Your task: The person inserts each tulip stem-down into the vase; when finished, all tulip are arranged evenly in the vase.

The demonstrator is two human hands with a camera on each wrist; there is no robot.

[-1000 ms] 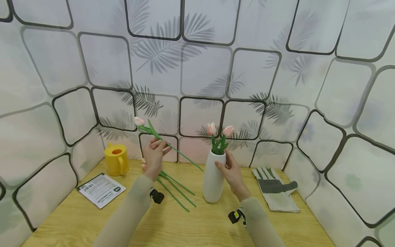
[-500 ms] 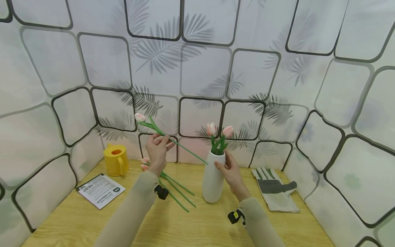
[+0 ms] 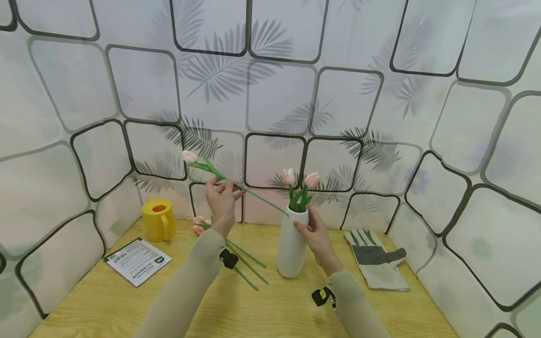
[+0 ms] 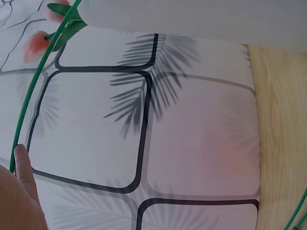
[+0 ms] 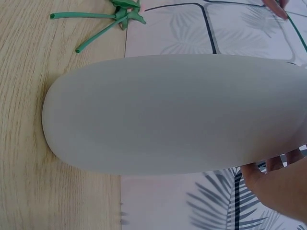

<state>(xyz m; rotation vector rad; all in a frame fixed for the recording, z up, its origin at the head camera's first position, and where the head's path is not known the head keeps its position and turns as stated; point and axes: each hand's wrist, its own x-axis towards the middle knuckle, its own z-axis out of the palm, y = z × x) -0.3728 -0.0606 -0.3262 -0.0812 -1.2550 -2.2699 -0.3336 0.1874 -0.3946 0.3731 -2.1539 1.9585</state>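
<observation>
My left hand (image 3: 222, 202) pinches a pale pink tulip (image 3: 189, 157) by its green stem, which slants down to the right. The stem's lower end overlaps the rim of the white vase (image 3: 291, 244) in the head view. Two pink tulips (image 3: 312, 180) stand in the vase, leaves just above its mouth. On the vase's right side, my right hand (image 3: 318, 237) grips it near the top, thumb in front. The vase stands upright on the table, its body filling much of the right wrist view. Below my left forearm lie several more tulips (image 3: 198, 229), partly hidden by the arm.
A yellow watering can (image 3: 159, 219) stands at the back left, with a printed leaflet (image 3: 138, 261) in front of it. To the right of the vase lies a grey and white work glove (image 3: 376, 260). Patterned curtain walls (image 3: 274, 162) enclose the wooden table (image 3: 270, 312).
My left hand has moved right and up with the tulip, bringing the stem's end from left of the vase to its rim. The right hand keeps its hold on the vase.
</observation>
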